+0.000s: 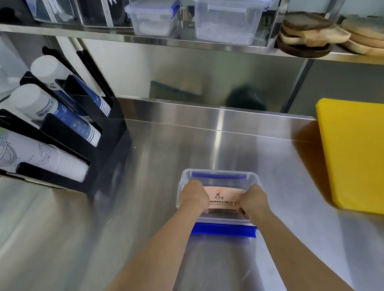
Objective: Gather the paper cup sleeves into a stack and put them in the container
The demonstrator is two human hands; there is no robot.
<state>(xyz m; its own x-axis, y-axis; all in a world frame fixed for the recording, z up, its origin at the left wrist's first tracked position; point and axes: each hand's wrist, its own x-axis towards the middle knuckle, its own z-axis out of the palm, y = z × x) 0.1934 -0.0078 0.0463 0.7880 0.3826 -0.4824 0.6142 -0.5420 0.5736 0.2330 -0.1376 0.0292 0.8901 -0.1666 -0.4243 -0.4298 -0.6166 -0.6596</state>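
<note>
Hands first: your left hand (193, 197) and right hand (254, 203) are both lowered into the clear rectangular plastic container with blue latches (218, 174), each curled closed around one end of the stack of pale peach paper cup sleeves (224, 199). The stack lies flat inside the container, printed face up, with dark characters and a small logo readable on the top sleeve; how many sleeves it holds cannot be told. The container sits on the brushed stainless steel counter (135, 209), roughly centred in front of you, its near blue latch (223, 230) folded outward toward you. To your left, well apart from the container, a black tiered cup rack (108, 143) holds slanted rows of white and blue printed paper cups (47, 157). To your right, a thick yellow plastic cutting board (360, 156) rests on the counter, apart from the container. Above, on the steel shelf (194, 44), note two lidded clear storage boxes (226, 17) and — at the right end — stacked round wooden trays (321, 36).
</note>
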